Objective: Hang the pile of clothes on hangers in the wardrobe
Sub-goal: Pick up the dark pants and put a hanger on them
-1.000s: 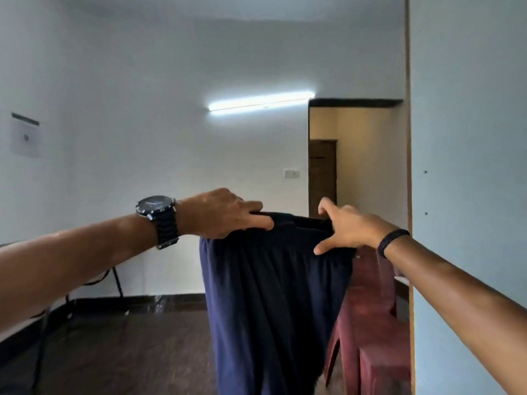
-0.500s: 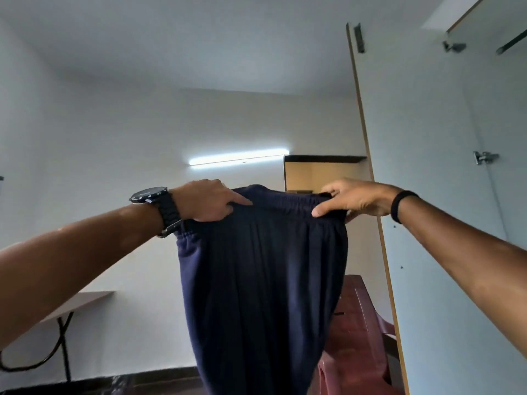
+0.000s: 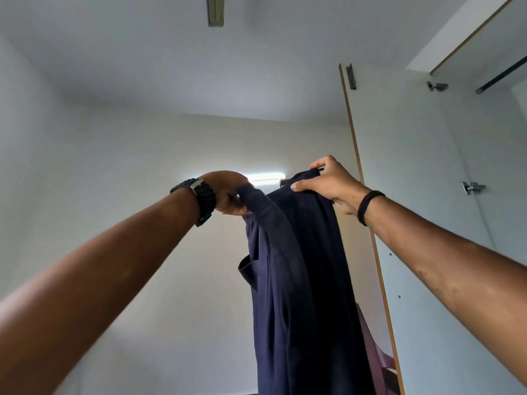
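Dark navy trousers (image 3: 299,280) hang from both my raised hands, the legs dropping out of the bottom of the view. My left hand (image 3: 228,195), with a black watch on the wrist, grips the left end of the waistband, which is bunched and folded over. My right hand (image 3: 328,183), a black band on its wrist, pinches the right end of the waistband and a thin dark piece at its fingertips, too small to identify. The open white wardrobe door (image 3: 399,195) stands just right of the trousers. A dark hanging rail (image 3: 502,75) shows inside the wardrobe at top right.
Metal hinges (image 3: 472,188) sit on the wardrobe's inner side. A red plastic chair (image 3: 379,363) shows low behind the trousers. A tube light (image 3: 265,176) glows on the far white wall, and a ceiling fixture (image 3: 214,10) hangs overhead.
Both hands have lifted the trousers higher and moved closer together, so the waistband is now folded and bunched. The view has tilted up towards the ceiling and the wardrobe top.
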`<action>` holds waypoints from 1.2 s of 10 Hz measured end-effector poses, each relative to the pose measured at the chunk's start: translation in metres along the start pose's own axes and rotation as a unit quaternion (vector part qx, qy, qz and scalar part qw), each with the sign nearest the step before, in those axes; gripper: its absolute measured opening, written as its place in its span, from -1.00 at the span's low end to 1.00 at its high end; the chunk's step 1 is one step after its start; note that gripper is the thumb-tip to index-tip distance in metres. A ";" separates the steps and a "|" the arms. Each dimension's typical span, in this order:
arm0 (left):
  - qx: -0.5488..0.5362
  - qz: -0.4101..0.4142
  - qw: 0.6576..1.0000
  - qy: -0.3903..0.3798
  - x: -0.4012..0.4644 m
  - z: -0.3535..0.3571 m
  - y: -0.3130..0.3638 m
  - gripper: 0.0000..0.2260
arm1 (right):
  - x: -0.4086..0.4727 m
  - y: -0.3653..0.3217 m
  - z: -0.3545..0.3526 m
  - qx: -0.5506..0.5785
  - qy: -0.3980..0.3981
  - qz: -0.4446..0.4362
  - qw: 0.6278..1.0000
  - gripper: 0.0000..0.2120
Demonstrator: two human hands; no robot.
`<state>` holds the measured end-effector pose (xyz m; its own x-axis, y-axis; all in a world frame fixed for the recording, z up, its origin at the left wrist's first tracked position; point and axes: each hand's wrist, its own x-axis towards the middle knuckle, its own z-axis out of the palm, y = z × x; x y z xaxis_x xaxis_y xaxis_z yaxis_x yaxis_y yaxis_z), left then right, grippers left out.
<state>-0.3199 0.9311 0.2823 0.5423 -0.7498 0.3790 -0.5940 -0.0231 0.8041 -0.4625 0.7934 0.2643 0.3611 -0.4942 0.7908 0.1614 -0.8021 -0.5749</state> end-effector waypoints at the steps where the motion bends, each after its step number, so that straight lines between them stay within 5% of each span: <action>1: -0.137 0.010 0.990 0.019 0.000 0.002 0.007 -0.80 | -0.004 -0.013 0.005 0.087 -0.010 -0.004 0.996 -0.43; 3: -0.249 0.078 0.963 0.068 0.006 0.019 0.023 -0.76 | -0.008 -0.033 0.013 0.197 -0.110 0.010 0.974 -0.62; 4: -0.283 0.078 0.953 0.076 0.013 0.017 0.026 -0.79 | -0.002 -0.028 0.008 0.190 -0.144 -0.010 0.971 -0.33; 6: -0.374 0.077 0.923 -0.040 0.017 0.009 0.030 -0.77 | 0.018 -0.022 -0.001 0.093 -0.105 -0.056 0.989 -0.46; 7: -0.182 0.150 0.971 -0.046 0.019 0.008 0.038 -0.66 | 0.027 -0.024 -0.006 0.106 -0.109 -0.076 0.985 -0.47; 8: -0.007 0.208 0.978 -0.023 0.027 0.002 0.044 -0.33 | 0.034 -0.030 -0.005 0.128 -0.116 -0.096 0.980 -0.48; 9: -0.011 0.207 0.976 -0.068 0.037 -0.013 0.049 -0.27 | 0.039 -0.033 -0.006 0.186 -0.137 -0.082 0.969 -0.48; 11: 0.095 0.160 0.979 -0.083 0.040 -0.015 0.053 -0.71 | 0.042 -0.018 0.001 0.145 -0.128 -0.039 0.980 -0.42; 12: 0.108 0.144 0.982 -0.056 0.044 -0.006 0.050 -0.74 | 0.048 -0.004 0.005 -0.038 -0.089 -0.053 0.994 -0.04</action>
<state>-0.3221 0.9007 0.3422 0.2717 -0.8131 0.5148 -0.8323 0.0701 0.5499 -0.4413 0.7748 0.3036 0.5030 -0.3439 0.7929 0.1394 -0.8731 -0.4671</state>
